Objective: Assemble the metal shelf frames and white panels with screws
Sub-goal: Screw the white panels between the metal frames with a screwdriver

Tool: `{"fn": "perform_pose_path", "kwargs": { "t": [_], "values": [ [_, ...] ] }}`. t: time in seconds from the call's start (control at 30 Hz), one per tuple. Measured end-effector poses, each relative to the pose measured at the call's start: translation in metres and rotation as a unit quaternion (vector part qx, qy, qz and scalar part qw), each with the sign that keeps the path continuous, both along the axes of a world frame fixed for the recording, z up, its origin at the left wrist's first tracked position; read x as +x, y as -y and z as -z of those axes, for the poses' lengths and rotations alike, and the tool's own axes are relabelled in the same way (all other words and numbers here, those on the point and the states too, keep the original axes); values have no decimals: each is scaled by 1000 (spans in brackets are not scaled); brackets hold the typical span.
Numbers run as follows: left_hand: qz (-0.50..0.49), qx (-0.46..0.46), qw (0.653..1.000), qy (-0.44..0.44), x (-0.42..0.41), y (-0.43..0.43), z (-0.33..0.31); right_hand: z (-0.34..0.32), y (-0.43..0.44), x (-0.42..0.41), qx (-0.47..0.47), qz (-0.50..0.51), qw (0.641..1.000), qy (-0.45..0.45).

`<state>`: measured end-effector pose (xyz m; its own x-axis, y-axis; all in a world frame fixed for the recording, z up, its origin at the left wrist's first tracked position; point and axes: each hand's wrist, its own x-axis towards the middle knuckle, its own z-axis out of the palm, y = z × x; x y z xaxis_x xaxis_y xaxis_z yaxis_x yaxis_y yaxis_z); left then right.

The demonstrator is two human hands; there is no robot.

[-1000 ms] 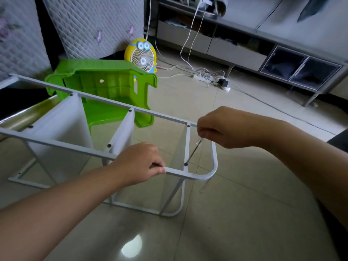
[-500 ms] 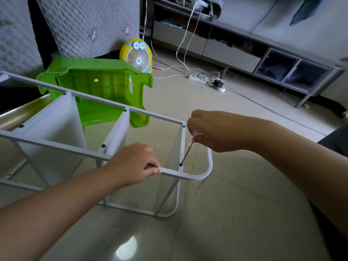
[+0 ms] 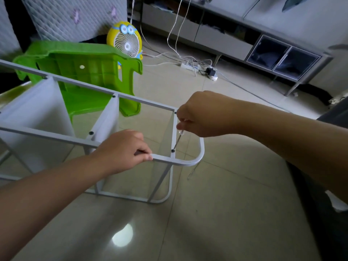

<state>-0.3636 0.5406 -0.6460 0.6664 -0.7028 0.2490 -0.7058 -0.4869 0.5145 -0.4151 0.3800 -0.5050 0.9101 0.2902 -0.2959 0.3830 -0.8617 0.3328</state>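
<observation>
above pale floor tiles (image 3: 226,204), fingers (image 3: 181,126) of the right hand (image 3: 203,113) pinch a screwdriver (image 3: 178,140) slanting down onto the screw (image 3: 172,151), just beside the left hand (image 3: 122,149) gripping the frame (image 3: 188,162).

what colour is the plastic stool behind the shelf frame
The plastic stool is bright green; it shows plainly in the head view.

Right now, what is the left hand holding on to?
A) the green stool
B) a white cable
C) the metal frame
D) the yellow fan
C: the left hand grips the near rail of the metal frame, while the right hand holds a screwdriver on a screw.
</observation>
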Motion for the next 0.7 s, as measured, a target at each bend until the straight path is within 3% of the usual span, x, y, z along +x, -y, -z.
{"fn": "perform_pose_path", "kwargs": {
  "t": [0.1, 0.27, 0.37, 0.5, 0.7],
  "values": [
    [-2, 16, 1000, -5, 0, 1, 1, 1, -1, -2, 12, 26, 999, -14],
    [21, 82, 996, -4, 6, 2, -6, -2, 5, -9, -167, -40, 985, -31],
    [29, 120, 992, -3, 9, 5, -15, 1, -8, -10, -215, -49, 975, -26],
    [24, 134, 991, -1, 9, 6, -18, 5, -21, -7, -221, -102, 970, -26],
    [6, 143, 990, 17, 4, 10, -15, 0, -26, 3, -218, -48, 973, -53]
  ]
}}
